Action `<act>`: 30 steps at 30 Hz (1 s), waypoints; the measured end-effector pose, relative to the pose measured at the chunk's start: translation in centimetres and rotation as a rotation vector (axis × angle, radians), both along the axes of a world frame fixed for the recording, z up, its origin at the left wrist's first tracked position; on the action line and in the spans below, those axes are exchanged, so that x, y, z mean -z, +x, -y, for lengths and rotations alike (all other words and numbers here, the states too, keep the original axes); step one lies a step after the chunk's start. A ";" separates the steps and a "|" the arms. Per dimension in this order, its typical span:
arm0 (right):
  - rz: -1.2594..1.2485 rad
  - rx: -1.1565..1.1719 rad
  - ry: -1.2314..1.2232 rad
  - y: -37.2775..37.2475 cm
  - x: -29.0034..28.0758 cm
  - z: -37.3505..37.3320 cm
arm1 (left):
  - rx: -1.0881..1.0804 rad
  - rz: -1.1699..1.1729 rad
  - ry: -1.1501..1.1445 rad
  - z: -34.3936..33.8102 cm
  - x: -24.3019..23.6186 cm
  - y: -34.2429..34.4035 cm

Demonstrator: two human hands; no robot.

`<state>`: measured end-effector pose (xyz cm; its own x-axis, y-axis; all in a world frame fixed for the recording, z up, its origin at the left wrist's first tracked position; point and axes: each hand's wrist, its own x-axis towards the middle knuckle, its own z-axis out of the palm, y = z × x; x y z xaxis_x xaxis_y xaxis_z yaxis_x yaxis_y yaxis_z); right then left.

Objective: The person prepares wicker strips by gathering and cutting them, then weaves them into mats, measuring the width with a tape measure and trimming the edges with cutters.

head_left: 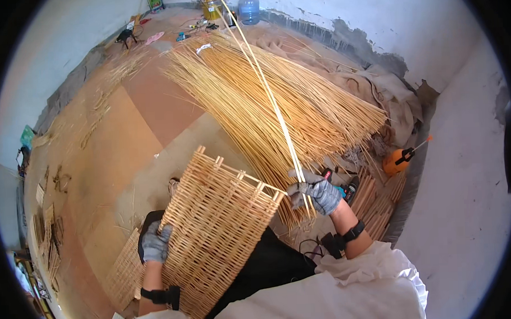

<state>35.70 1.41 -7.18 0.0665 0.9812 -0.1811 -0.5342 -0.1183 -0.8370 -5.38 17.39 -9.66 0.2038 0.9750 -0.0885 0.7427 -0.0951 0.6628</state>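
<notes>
A woven wicker panel (221, 228) leans across my lap, tilted, with bare stake ends sticking out along its upper edge. My left hand (156, 243), in a grey glove, is closed on the panel's left edge. At the panel's upper right corner, my gloved right hand (320, 193) pinches two long pale wicker rods (275, 111), which run up and away past the top of the view. The rods' lower ends poke out below my right fingers.
A big bundle of wicker rods (298, 102) lies ahead and to the right. Beside my right arm are a cordless drill (351, 189), wooden strips (375, 203) and an orange spray bottle (397, 161). Another woven panel (124, 271) lies at left. A blue water jug (249, 9) stands far off.
</notes>
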 end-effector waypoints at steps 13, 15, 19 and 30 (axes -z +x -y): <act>0.654 0.327 -0.288 -1.2 2.0 0.1 | 0.559 -0.105 0.712 0.2 -7.6 13.2; 0.537 0.289 -0.261 -3.5 -0.1 -0.4 | 0.657 0.018 0.572 0.2 -8.2 15.9; 0.411 0.225 -0.301 -4.4 -0.7 -1.4 | 0.847 -0.178 0.683 0.2 -6.2 19.5; 0.784 0.228 -0.227 -4.7 -1.0 -2.6 | 0.737 -0.199 0.565 1.4 -5.2 19.8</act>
